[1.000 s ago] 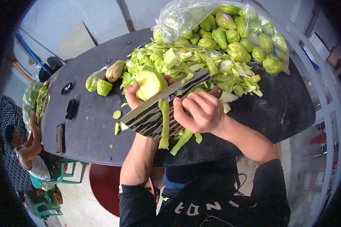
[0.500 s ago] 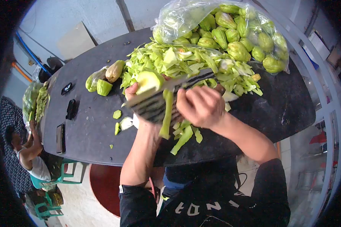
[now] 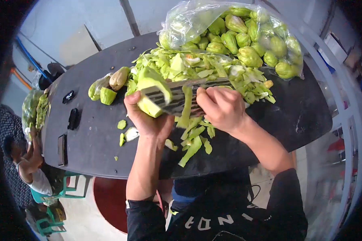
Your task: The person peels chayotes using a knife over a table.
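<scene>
My left hand point(image 3: 145, 121) is wrapped around a partly peeled chayote point(image 3: 149, 107), thumb on its near left side. My right hand point(image 3: 224, 110) is closed on a wide knife point(image 3: 175, 100) with a dark, striped blade; the handle is hidden in the fist. The blade's left end lies against the chayote, under a thick curl of green peel point(image 3: 156, 83). Another long peel strip point(image 3: 186, 108) clings to the flat of the blade. Below the hands, loose peel strips point(image 3: 193, 148) lie on the dark table point(image 3: 96, 140).
A large heap of peels point(image 3: 205, 66) lies beyond my hands. Behind it is a clear plastic bag point(image 3: 189, 24) of whole chayotes point(image 3: 249, 56). More chayotes point(image 3: 118, 78), small black objects point(image 3: 73, 118) and a phone-like object point(image 3: 62, 150) lie left. Another person point(image 3: 32, 168) sits far left.
The knife has turned flatter and its left end has moved up to the chayote. A curl of peel now stands over the blade. My left hand has opened out lower around the chayote.
</scene>
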### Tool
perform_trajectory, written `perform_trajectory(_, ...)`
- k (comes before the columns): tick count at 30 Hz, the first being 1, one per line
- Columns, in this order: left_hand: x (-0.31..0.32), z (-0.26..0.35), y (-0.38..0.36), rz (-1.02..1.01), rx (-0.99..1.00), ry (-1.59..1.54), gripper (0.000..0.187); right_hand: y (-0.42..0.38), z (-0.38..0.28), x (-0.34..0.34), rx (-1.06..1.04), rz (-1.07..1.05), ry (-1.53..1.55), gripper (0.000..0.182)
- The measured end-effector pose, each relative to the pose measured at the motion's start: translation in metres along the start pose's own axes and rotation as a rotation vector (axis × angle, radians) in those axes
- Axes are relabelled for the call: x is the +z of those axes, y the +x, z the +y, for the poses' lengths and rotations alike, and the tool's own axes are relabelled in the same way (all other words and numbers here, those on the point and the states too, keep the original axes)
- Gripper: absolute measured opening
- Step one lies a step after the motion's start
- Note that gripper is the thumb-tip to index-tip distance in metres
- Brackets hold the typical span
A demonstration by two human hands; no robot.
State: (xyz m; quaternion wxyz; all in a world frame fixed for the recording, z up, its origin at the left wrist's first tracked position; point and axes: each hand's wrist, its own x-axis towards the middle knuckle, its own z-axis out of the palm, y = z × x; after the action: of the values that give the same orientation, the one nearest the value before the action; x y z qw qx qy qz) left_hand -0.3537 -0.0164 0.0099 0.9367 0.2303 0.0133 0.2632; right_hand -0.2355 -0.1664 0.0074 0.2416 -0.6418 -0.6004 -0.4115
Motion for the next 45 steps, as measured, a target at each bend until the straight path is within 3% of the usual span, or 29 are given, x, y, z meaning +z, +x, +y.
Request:
perform_trajectory(1,-0.008,0.001,-0.001,-0.134,-0.078,-0.051,0.06,0.001,-0.003,-0.001,-0.008,0.0,0.041,0.008)
perform_trajectory(3,-0.012,0.0,-0.002,-0.169,-0.139,-0.137,0.06,0.002,-0.003,-0.001,0.013,0.004,0.06,0.007)
perform_trajectory(4,-0.006,-0.004,-0.003,-0.042,-0.063,0.048,0.06,0.002,0.0,-0.001,0.03,0.011,0.069,0.006)
perform_trajectory(6,0.004,-0.004,0.001,0.01,-0.013,0.142,0.062,0.002,0.012,0.002,0.096,-0.022,0.07,0.009)
perform_trajectory(10,0.004,-0.003,0.002,-0.085,0.011,0.203,0.063,0.002,0.009,-0.009,0.071,-0.028,0.113,0.01)
perform_trajectory(12,-0.005,-0.002,-0.002,-0.145,-0.176,-0.031,0.063,0.007,0.005,-0.015,0.062,-0.004,0.14,0.009)
perform_trajectory(14,0.0,-0.011,-0.003,-0.102,-0.043,0.081,0.064,0.009,0.006,-0.019,0.048,0.005,0.158,0.009)
perform_trajectory(16,0.002,-0.005,0.002,-0.198,-0.062,0.222,0.067,-0.002,0.026,0.001,0.131,-0.073,0.087,0.009)
perform_trajectory(17,0.003,-0.005,0.002,-0.124,-0.062,0.208,0.07,-0.006,0.029,0.006,0.133,-0.063,0.083,0.009)
perform_trajectory(22,0.003,-0.005,0.0,-0.154,-0.029,0.238,0.072,0.001,0.017,-0.009,0.102,-0.053,0.099,0.008)
perform_trajectory(24,-0.001,-0.008,-0.003,-0.122,-0.089,0.113,0.078,0.006,0.009,-0.016,0.03,0.011,0.136,0.009)
perform_trajectory(25,0.001,-0.008,-0.001,-0.129,-0.098,0.202,0.073,0.002,0.015,-0.008,0.078,-0.037,0.075,0.006)
perform_trajectory(26,0.003,-0.008,0.0,-0.137,-0.114,0.294,0.067,-0.002,0.027,0.004,0.294,-0.197,0.13,0.019)
perform_trajectory(28,0.007,-0.013,0.001,-0.194,-0.106,0.288,0.068,-0.009,0.055,0.017,0.508,-0.398,-0.019,0.019)
perform_trajectory(30,-0.001,-0.008,0.009,-0.298,-0.18,0.197,0.073,-0.013,0.062,0.014,0.578,-0.411,-0.023,0.017)
perform_trajectory(31,-0.003,-0.009,0.007,-0.163,-0.171,0.16,0.074,-0.012,0.059,0.009,0.599,-0.41,-0.021,0.018)
perform_trajectory(32,-0.009,-0.008,0.011,-0.154,-0.158,0.126,0.072,-0.012,0.055,0.006,0.623,-0.412,-0.013,0.018)
perform_trajectory(36,-0.016,-0.003,0.016,-0.141,-0.152,-0.024,0.065,-0.009,0.04,0.002,0.522,-0.299,0.046,0.019)
perform_trajectory(39,-0.011,-0.003,0.015,0.069,-0.023,0.06,0.051,-0.007,0.031,0.005,0.211,-0.052,0.031,0.012)
perform_trajectory(42,-0.007,-0.006,0.017,0.222,0.017,0.079,0.05,-0.003,0.017,0.001,0.109,0.008,0.049,0.011)
perform_trajectory(45,-0.015,-0.006,0.018,0.105,-0.102,-0.017,0.06,-0.006,0.005,0.006,-0.045,0.056,0.075,0.013)
